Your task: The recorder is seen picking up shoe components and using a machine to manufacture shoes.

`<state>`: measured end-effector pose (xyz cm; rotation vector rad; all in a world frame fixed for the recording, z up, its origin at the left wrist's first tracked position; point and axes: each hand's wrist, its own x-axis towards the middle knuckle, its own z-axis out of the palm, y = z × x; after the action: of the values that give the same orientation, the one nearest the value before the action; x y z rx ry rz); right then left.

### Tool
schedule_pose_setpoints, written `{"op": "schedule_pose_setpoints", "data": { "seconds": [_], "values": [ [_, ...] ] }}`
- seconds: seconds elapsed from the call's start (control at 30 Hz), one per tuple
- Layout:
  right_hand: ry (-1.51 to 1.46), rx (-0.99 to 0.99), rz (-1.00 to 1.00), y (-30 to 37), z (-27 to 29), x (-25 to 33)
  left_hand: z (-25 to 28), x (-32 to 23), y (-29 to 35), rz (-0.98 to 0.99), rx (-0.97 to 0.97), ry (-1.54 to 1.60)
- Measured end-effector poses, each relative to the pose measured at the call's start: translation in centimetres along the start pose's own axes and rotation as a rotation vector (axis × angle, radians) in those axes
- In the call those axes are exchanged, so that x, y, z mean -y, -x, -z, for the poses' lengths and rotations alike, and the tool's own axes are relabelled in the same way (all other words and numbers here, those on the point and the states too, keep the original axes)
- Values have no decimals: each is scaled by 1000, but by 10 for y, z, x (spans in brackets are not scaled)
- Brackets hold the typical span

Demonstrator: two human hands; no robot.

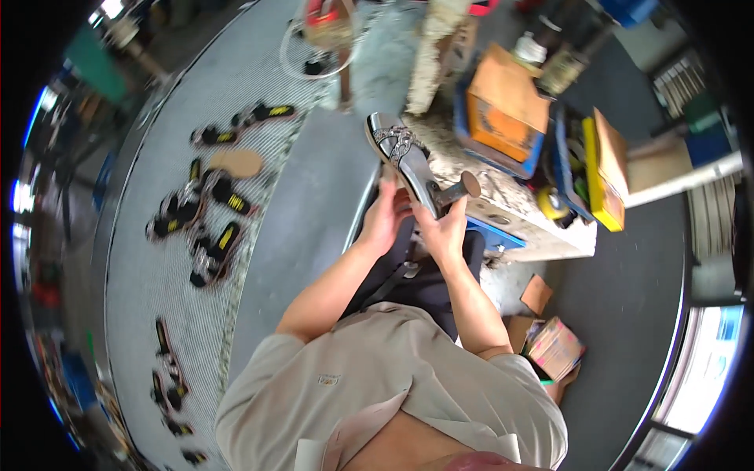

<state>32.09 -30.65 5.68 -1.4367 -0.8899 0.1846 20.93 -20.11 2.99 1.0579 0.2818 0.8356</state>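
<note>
Both hands gripping a silver heeled sandal (408, 161) | left hand (382, 222) closing round its back part | right hand (445, 231) clasping near heel | sandal sitting centre, slightly above middle of frame, over worn workbench (542, 231)

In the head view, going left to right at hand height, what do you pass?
Sandals on the belt → left hand → silver heeled shoe → right hand → orange box → yellow box.

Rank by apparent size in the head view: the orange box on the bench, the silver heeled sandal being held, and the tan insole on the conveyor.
1. Orange box, largest.
2. Silver heeled sandal, held by both hands; nearer the camera, so unsure against the box.
3. Tan insole, smallest.
</note>
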Motion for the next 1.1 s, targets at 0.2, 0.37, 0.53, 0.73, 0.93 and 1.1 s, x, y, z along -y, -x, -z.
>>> {"op": "schedule_pose_setpoints", "data": {
  "seconds": [0.2,0.37,0.53,0.73,0.93,1.1],
  "values": [
    [368,-511,157,-127,58,-26,93,-29,43,-193,-525,-435],
    [877,-629,299,-232,40,-66,164,-64,107,-231,-882,-526],
    [871,-768,474,-233,83,-45,211,-133,146,-429,-1096,-1045],
    [1336,-562,423,-265,139,-126,364,-237,179,-484,-1562,-1377],
    [1225,-523,399,-266,145,-105,481,-300,204,-84,-1964,-1169],
    [993,-486,666,-227,111,-15,552,-332,215,307,-1658,-1316]
  ]
}}
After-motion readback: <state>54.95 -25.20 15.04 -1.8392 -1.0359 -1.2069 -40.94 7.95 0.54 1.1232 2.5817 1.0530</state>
